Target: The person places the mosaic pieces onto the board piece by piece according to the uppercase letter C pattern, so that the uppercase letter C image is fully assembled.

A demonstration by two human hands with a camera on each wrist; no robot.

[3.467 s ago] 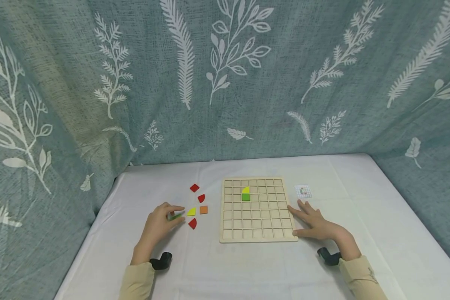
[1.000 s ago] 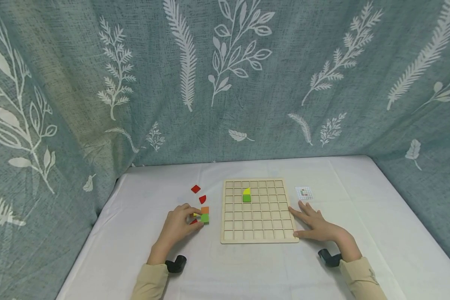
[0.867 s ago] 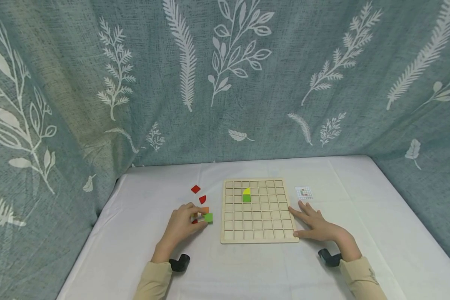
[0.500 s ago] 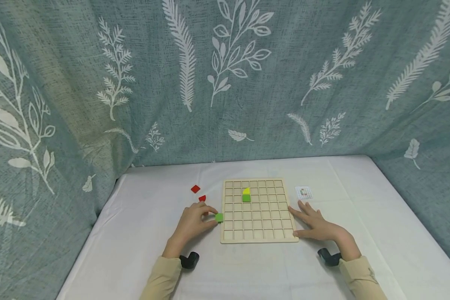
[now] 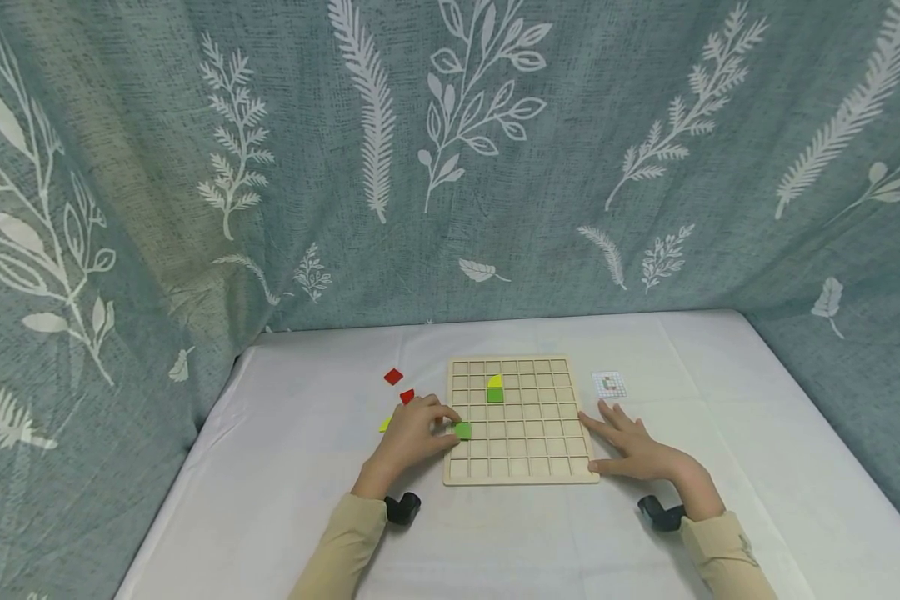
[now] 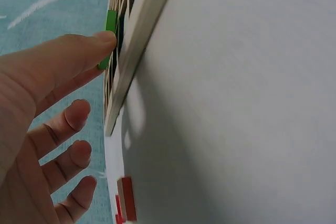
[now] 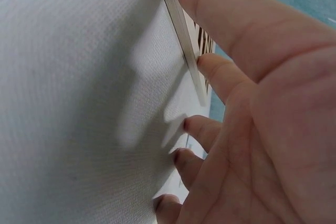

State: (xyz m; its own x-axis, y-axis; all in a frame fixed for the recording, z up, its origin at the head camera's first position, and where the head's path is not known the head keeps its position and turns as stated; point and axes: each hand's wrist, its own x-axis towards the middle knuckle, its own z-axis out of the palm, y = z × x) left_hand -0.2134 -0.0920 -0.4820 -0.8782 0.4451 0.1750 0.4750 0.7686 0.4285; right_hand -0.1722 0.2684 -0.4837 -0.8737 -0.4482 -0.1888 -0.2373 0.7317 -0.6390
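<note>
Between thumb and index finger, my left hand [image 5: 414,433] pinches a green square tile [image 5: 462,431] over the left columns of the wooden grid board [image 5: 525,477]. In the left wrist view the green tile [image 6: 108,22] stands above the board's edge, the other three fingers spread apart. On the board lie a second green square tile [image 5: 495,395] and a yellow quarter-round tile [image 5: 495,381] just behind it. My right hand [image 5: 633,446] rests at the board's right side with fingers spread, thumb and index fingertips at its edge [image 7: 181,30].
Left of the board are a red square tile [image 5: 393,377], a red quarter-round tile [image 5: 407,396] and a yellow tile [image 5: 386,425], partly behind my left hand. A small printed pattern card [image 5: 610,384] lies right of the board. A patterned curtain [image 5: 450,167] hangs behind the table.
My left hand has picked up the green tile and carried it rightward, past the loose tiles, to over the board's left side. My right hand stays in place.
</note>
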